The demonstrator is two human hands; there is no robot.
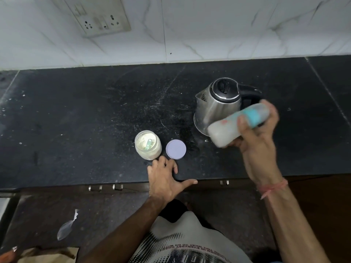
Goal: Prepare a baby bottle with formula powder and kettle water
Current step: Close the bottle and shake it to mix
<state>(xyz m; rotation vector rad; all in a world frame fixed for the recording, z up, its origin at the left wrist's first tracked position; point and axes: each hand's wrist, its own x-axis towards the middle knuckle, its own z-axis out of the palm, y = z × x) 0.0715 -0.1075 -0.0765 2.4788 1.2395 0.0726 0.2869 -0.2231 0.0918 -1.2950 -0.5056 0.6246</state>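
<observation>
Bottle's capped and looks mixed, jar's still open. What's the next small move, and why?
Probably cap the jar: the left hand rests open beside the purple lid, and the powder jar stands uncovered, scoop inside. The right hand grips the milky bottle.

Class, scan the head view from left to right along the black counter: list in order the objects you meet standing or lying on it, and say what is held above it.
formula jar → purple lid → kettle; the right hand holds the baby bottle above the counter.
</observation>
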